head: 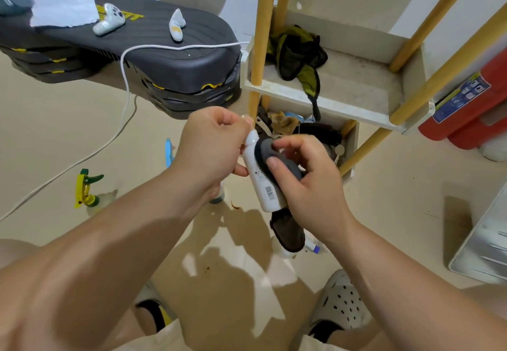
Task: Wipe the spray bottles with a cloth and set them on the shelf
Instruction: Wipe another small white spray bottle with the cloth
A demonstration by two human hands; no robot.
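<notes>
At the centre of the frame, the cap end of a slim white plastic spray bottle (262, 186) is pinched by the curled fingers of the left hand (211, 147), and the bottle is held tilted above the beige floor (397, 200). A dark grey cloth (264, 150) is gripped against the bottle's side by the thumb and curled fingers of the right hand (312, 186), with its loose end hanging below. Just behind the hands, a white tiered shelf with yellow wooden posts (323, 101) is seen. At lower left, a clear spray bottle with a green and yellow trigger (87, 189) is seen on the floor.
</notes>
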